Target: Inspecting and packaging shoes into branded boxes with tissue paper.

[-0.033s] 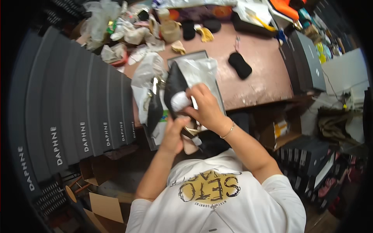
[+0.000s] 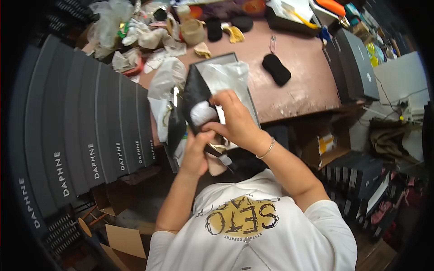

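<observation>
I hold a black pointed shoe (image 2: pixel 193 92) upright over the table's near edge. My left hand (image 2: pixel 196 151) grips its lower end near the heel. My right hand (image 2: pixel 237 122) pinches a white wad of paper (image 2: pixel 202 113) at the shoe's opening. Just behind the shoe lies an open dark shoe box (image 2: pixel 231 58) lined with white tissue paper (image 2: pixel 226 77). A second black shoe (image 2: pixel 175 128) lies to the left of my hands, partly on a clear plastic bag (image 2: pixel 162 83).
A row of dark grey shoe boxes (image 2: pixel 90 122) stands on the left. The brown table (image 2: pixel 307 90) carries a black oval pad (image 2: pixel 276 69), crumpled paper and cups at the back. More grey boxes (image 2: pixel 357 63) are stacked on the right. An open cardboard box (image 2: pixel 122 239) sits on the floor.
</observation>
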The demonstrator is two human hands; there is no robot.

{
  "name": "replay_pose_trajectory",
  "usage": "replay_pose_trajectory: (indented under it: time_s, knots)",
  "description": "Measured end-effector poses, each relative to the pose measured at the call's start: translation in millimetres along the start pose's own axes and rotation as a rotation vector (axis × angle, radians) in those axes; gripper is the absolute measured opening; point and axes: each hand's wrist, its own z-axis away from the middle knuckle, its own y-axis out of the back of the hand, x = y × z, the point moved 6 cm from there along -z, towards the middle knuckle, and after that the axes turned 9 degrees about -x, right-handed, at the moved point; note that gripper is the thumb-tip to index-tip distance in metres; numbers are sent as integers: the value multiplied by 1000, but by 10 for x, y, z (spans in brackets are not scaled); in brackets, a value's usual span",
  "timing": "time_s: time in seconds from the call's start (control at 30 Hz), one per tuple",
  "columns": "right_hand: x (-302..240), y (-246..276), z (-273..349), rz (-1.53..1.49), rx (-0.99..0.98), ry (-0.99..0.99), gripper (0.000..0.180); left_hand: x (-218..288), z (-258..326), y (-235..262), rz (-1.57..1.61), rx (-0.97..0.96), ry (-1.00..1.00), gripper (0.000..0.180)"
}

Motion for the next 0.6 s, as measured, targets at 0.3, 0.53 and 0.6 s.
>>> replay_pose_trajectory:
  time_s: [0.3, 0.53, 0.6]
  knots:
    - [450, 353, -388, 26, -36, -28, 82, 12, 14, -182, -136, 144, -146, 59]
    - [266, 416, 271, 91, -615, -246, 22, -341, 967, 173, -1369, -331, 370, 21]
    - [133, 340, 824, 130, -1048, -260, 21, -359, 1026, 177, -1259, -309, 363, 19]
